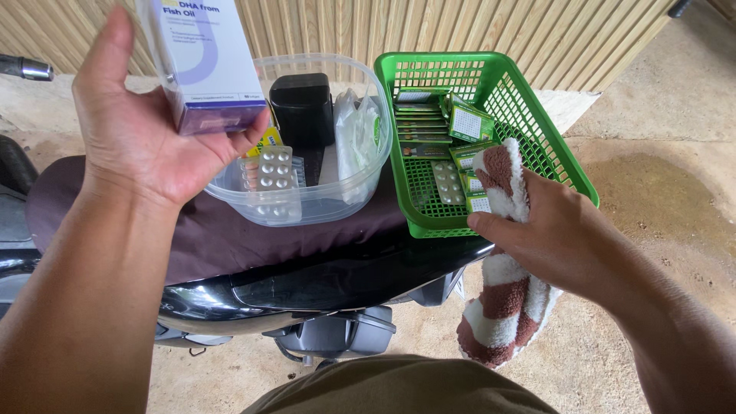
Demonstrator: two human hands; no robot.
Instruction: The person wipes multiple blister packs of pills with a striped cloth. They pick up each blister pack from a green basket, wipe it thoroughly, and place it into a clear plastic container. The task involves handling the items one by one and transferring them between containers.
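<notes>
Two hands busy over a motorbike seat, one with a box, one with a cloth.

The dark seat (230, 238) carries a green basket (537, 130) of sachets and a clear tub (368, 165) with blister packs, over a concrete floor (659, 192). The left hand (146, 130) grips a white-and-purple box (203, 65) raised above the tub; the right hand (548, 234) clutches a brown-and-white striped towel (502, 299) at the basket's near rim.

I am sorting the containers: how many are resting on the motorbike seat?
2: a clear plastic tub on the left and a green plastic basket on the right, side by side on the seat.
</notes>
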